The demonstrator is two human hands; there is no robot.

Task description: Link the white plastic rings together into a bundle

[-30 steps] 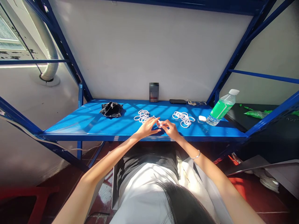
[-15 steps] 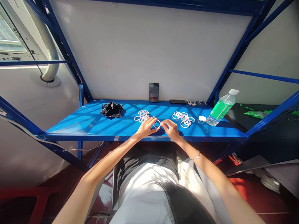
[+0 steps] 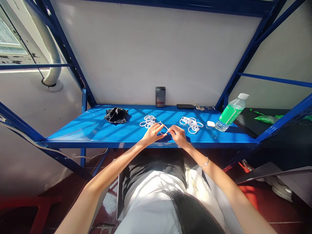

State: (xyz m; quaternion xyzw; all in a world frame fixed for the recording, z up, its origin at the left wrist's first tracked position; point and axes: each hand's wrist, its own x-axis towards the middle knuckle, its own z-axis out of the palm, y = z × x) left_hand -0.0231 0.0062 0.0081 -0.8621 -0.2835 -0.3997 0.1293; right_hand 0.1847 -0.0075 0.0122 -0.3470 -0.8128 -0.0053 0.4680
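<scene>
My left hand (image 3: pixel 152 134) and my right hand (image 3: pixel 178 135) meet over the front middle of the blue shelf (image 3: pixel 92 130). Both pinch one white ring (image 3: pixel 163 129) between their fingertips, the left on its left side, the right on its right side. A pile of white rings (image 3: pixel 148 121) lies just behind my left hand. Another pile of white rings (image 3: pixel 191 123) lies behind and to the right of my right hand. A bracelet sits on my right wrist.
A crumpled black bag (image 3: pixel 116 114) lies at the shelf's back left. A small dark box (image 3: pixel 160 96), a phone (image 3: pixel 185 106) and a cable stand along the back wall. A small white case (image 3: pixel 211 123) and a green-labelled water bottle (image 3: pixel 230 112) stand at the right.
A second ago my fingers were looser with the ring barely showing; both hands have since closed in a pinch on the ring and hold it nearly still.
</scene>
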